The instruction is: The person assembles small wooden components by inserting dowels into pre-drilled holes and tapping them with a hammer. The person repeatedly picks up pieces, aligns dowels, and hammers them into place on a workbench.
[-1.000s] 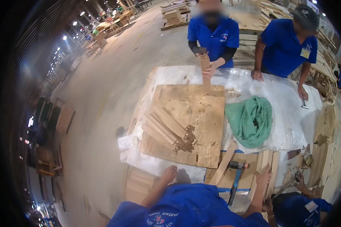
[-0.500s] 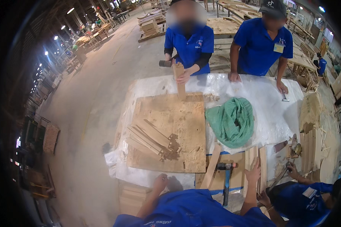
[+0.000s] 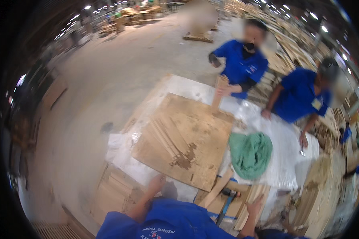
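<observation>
My left hand (image 3: pixel 157 183) rests at the near edge of a plywood board (image 3: pixel 203 131); its fingers are too blurred to read. Across that board lies a fan of slim wooden strips (image 3: pixel 167 137), their near ends darker. Over on the right, my right hand (image 3: pixel 254 206) lies on pale wooden pieces (image 3: pixel 247 215) with the fingers spread. Left of it, a hammer (image 3: pixel 226 205) with a blue handle and dark head lies beside a single wooden slat (image 3: pixel 218 187).
White plastic sheeting (image 3: pixel 283 163) covers the table, with a green cloth heap (image 3: pixel 249 155) on it. Opposite, one co-worker (image 3: pixel 243 65) holds an upright wooden bundle (image 3: pixel 219 93); another co-worker (image 3: pixel 297 95) leans at the right. Stacked wood (image 3: pixel 115 193) stands at the lower left.
My view has turned, so the table appears tilted and shifted. The opposite co-worker's mallet hand has moved away from the upright wood. My hands stay near the same places on the table.
</observation>
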`<move>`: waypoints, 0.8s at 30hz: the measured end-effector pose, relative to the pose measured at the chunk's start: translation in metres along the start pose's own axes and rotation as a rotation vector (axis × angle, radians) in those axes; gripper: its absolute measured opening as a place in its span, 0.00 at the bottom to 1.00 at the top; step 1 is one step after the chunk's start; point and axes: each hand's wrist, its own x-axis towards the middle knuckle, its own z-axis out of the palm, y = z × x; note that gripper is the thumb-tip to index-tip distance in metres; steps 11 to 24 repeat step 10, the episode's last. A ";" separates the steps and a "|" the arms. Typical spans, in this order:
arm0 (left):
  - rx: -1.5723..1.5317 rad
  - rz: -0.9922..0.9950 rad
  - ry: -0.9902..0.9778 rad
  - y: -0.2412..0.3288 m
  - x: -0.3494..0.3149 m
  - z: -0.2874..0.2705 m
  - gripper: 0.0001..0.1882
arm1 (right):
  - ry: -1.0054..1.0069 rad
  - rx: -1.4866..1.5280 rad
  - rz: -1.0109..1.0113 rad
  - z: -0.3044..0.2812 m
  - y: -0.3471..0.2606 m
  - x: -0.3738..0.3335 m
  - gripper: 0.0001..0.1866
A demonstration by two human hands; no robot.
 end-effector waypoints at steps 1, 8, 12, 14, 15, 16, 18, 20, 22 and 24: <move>0.021 0.001 0.043 -0.004 0.002 -0.003 0.12 | -0.050 0.073 0.042 -0.007 -0.008 -0.006 0.72; -0.093 -0.054 0.000 -0.006 0.033 0.006 0.16 | 0.234 0.160 -0.369 -0.039 -0.056 -0.006 0.65; -0.412 0.046 -0.065 0.032 0.048 -0.014 0.17 | 0.120 0.485 -0.407 -0.048 -0.112 -0.030 0.61; -0.412 0.046 -0.065 0.032 0.048 -0.014 0.17 | 0.120 0.485 -0.407 -0.048 -0.112 -0.030 0.61; -0.412 0.046 -0.065 0.032 0.048 -0.014 0.17 | 0.120 0.485 -0.407 -0.048 -0.112 -0.030 0.61; -0.412 0.046 -0.065 0.032 0.048 -0.014 0.17 | 0.120 0.485 -0.407 -0.048 -0.112 -0.030 0.61; -0.412 0.046 -0.065 0.032 0.048 -0.014 0.17 | 0.120 0.485 -0.407 -0.048 -0.112 -0.030 0.61; -0.412 0.046 -0.065 0.032 0.048 -0.014 0.17 | 0.120 0.485 -0.407 -0.048 -0.112 -0.030 0.61; -0.412 0.046 -0.065 0.032 0.048 -0.014 0.17 | 0.120 0.485 -0.407 -0.048 -0.112 -0.030 0.61; -0.412 0.046 -0.065 0.032 0.048 -0.014 0.17 | 0.120 0.485 -0.407 -0.048 -0.112 -0.030 0.61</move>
